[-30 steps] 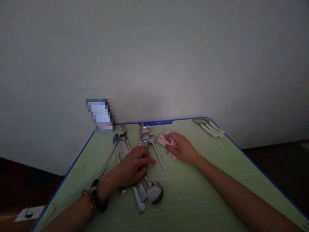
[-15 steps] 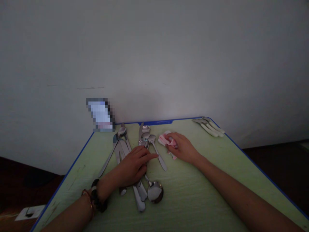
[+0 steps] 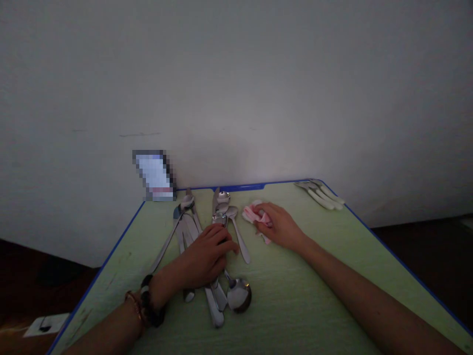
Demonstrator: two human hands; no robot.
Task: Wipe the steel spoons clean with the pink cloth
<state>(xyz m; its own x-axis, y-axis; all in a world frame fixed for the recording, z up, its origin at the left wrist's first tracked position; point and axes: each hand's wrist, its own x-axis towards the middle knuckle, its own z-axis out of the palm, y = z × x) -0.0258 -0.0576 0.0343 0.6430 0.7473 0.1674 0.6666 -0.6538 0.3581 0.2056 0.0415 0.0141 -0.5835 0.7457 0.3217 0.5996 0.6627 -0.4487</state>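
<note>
My left hand (image 3: pixel 207 254) lies over a pile of metal cutlery with its fingers bent down around the middle of it. The index finger reaches the handle of a small spoon (image 3: pixel 241 236). Below the hand, knife handles (image 3: pixel 214 308) and a round ladle bowl (image 3: pixel 239 296) stick out. Spoon bowls (image 3: pixel 223 198) show beyond the fingers. What lies under the palm is hidden. My right hand (image 3: pixel 279 224) rests on the table to the right, its fingers closed on a crumpled pink and white cloth (image 3: pixel 254 214).
Several forks with white handles (image 3: pixel 321 195) lie at the far right corner of the green table (image 3: pixel 295 296). A blurred phone-like screen (image 3: pixel 154 175) leans at the far left corner. A long-handled spoon (image 3: pixel 164 249) lies left of the pile. Behind stands a wall (image 3: pixel 236 88).
My left index finger has bent inward, and the small spoon's handle has swung left toward the pile. The knife handles and ladle have shifted slightly. My right hand and the cloth have hardly moved.
</note>
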